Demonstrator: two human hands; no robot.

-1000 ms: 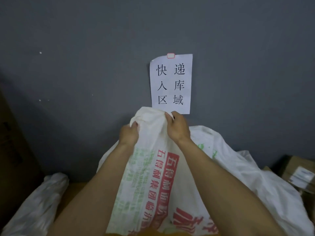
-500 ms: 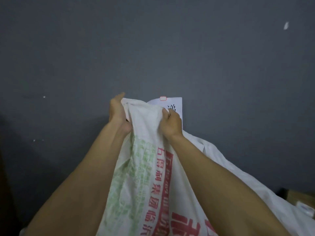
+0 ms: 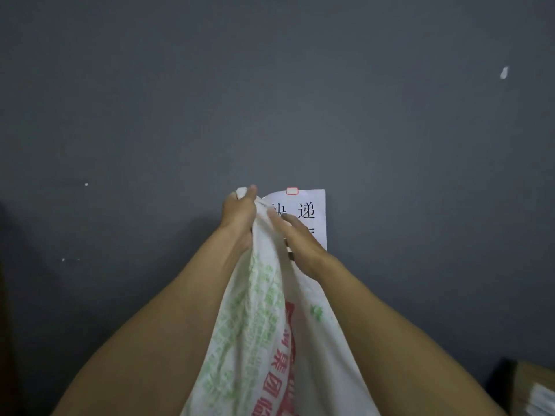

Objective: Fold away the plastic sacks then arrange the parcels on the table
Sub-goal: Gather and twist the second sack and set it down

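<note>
white sack hangs raised btw forearms, in front of wall. left hand fists its top edge; right hand prob flat on it, thumb hidden. light, floppy, slick imo, grab corners

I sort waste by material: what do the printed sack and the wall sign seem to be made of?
The sack looks like woven plastic, matte white with red and green print; it bunches in stiff creases. The wall sign looks like thin matte paper: its top corner curls away.
</note>
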